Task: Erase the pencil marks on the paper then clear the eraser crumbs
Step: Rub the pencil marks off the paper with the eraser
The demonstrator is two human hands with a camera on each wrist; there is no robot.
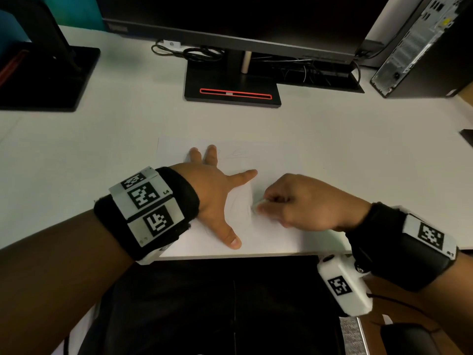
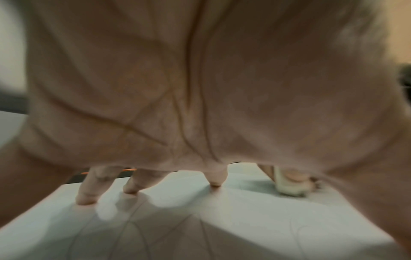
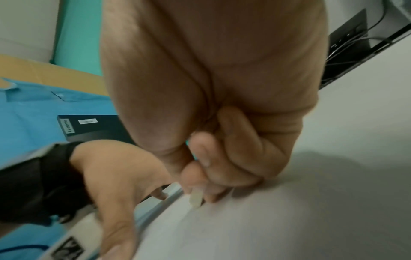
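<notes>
- Your right hand (image 1: 304, 203) pinches a small pale eraser (image 1: 260, 204) between thumb and curled fingers, its tip down on the paper (image 1: 268, 160).
- Your left hand (image 1: 217, 190) lies flat on the paper, fingers straight and spread, thumb reaching toward the near edge of the sheet; it holds nothing, it only pins the sheet.
- The eraser sits just beside the left hand, in the gap between its index finger and thumb, over the near-centre of the paper.
- Risk of creasing: the paper looks thin, and I judge that a hard stroke toward the left hand could buckle the sheet against it. Strokes leading away from that hand should keep it taut.
- Risk of slipping: the sheet's near edge lies close to the desk (image 1: 76, 149) edge, so if your left hand lifts, the paper may slide off toward you.
- Risk of missed marks: faint pencil lines (image 1: 236, 156) show on the far part of the paper, beyond the left fingers, and more seem to run under the palm. You would need to shift that hand to reach them.
- Crumbs are too small to make out here; brushing them too early could smear graphite.
</notes>
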